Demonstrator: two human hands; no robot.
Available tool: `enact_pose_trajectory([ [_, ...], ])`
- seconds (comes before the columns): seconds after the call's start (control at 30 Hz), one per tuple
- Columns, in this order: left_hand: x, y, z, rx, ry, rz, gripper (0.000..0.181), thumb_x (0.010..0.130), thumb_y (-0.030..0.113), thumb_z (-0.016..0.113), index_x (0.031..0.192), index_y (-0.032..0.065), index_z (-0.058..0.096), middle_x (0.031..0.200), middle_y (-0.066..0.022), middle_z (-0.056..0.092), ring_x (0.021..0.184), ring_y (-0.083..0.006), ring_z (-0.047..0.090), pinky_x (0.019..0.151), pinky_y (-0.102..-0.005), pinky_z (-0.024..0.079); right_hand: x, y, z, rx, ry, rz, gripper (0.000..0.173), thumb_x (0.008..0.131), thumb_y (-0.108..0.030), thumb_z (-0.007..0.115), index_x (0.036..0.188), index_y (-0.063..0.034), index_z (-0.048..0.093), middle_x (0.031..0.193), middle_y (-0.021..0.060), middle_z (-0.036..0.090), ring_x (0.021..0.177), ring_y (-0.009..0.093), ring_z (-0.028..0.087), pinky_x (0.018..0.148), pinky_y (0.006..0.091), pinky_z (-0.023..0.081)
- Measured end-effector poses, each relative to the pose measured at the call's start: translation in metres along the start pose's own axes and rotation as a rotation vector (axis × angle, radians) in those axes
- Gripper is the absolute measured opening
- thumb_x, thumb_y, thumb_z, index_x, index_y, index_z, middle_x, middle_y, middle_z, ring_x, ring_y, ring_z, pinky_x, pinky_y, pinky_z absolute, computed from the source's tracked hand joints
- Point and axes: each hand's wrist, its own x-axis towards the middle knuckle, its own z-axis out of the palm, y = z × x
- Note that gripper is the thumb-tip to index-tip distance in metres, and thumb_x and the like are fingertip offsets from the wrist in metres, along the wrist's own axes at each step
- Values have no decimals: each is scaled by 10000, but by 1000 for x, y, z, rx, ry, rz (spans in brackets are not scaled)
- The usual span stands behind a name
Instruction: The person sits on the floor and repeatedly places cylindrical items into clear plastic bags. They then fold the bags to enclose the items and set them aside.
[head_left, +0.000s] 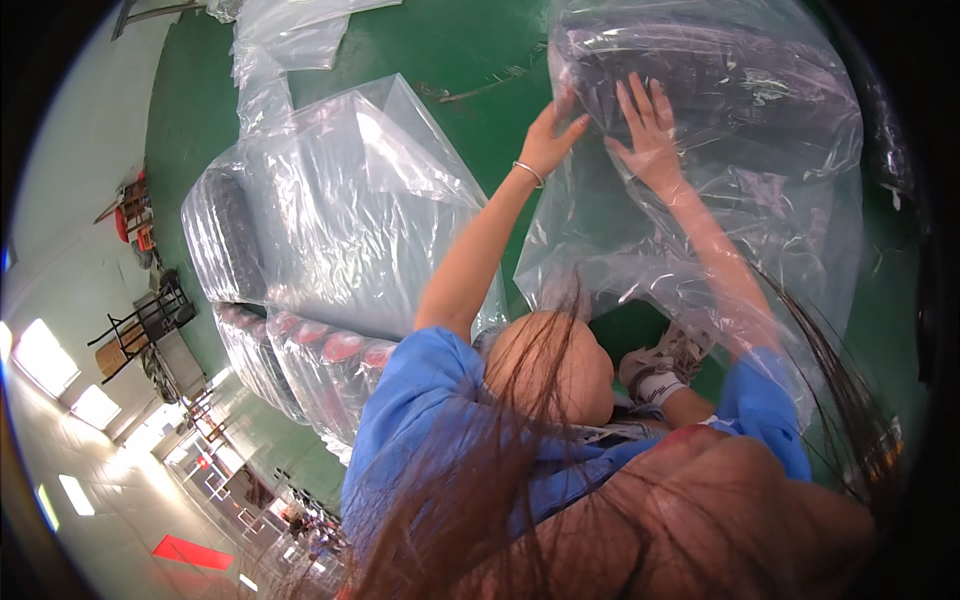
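Observation:
A large clear plastic bag (780, 202) lies over a dark, curved object (697, 64) on the green floor. Under its film, my right hand (649, 142) is spread beside the dark object, with the fingers apart; the film also covers that forearm. At the bag's left edge is my left hand (551, 139), wearing a bracelet, its thumb away from the fingers. Its fingertips are partly hidden by film, and no firm hold shows. To the left, more clear plastic sheeting (322, 217) lies beside a wrapped, dark rounded object (229, 232).
Wrapped rolls with reddish patches (322, 345) lie near my left elbow. Loose plastic film (292, 37) stretches across the floor at the top. My shoe (667, 360) is close to the bag's lower edge. A metal-framed chair or rack (142, 334) stands farther off by the wall.

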Motion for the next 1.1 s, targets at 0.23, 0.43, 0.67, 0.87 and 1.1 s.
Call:
enact_pose_trajectory([
  [0.23, -29, 24, 56, -17, -179, -112, 689, 922, 326, 684, 1460, 46, 357, 1363, -146, 523, 1300, -218, 470, 1085, -357, 368, 8, 5, -15, -41, -49, 8, 565, 759, -223, 749, 1278, -95, 567, 1317, 69, 538, 1240, 336, 451, 1019, 469, 363],
  [0.43, -27, 27, 77, 47, -165, -86, 940, 806, 431, 776, 1478, 5, 276, 1454, -243, 423, 1364, -344, 419, 1092, -406, 376, -33, 5, -39, -9, -127, 218, 228, 819, -131, 689, 1031, -75, 630, 910, 73, 638, 856, 311, 618, 682, 450, 483],
  [0.67, -31, -28, 71, 652, -450, 110, 409, 848, 350, 705, 1136, 84, 590, 1019, -190, 634, 938, -372, 617, 778, -434, 504, -170, 0, -1, 284, -279, 601, 246, 888, -153, 604, 1123, -82, 631, 1069, 204, 637, 972, 374, 602, 898, 480, 440],
  [0.87, -68, 16, 98, 493, -1142, 280, 162, 906, 242, 595, 956, 105, 666, 832, -131, 666, 766, -354, 631, 684, -435, 509, -131, 22, -7, 63, -112, 263, 215, 833, -163, 624, 1030, -85, 660, 947, 152, 661, 941, 356, 608, 966, 530, 374],
  [1.1, -126, 98, 139, 31, -1705, 281, 228, 925, 208, 581, 1013, 11, 655, 956, -177, 686, 853, -320, 635, 784, -414, 501, -33, -65, -42, 441, -368, 386, 257, 924, -307, 562, 997, -96, 690, 818, 137, 682, 744, 324, 652, 697, 477, 484],
])
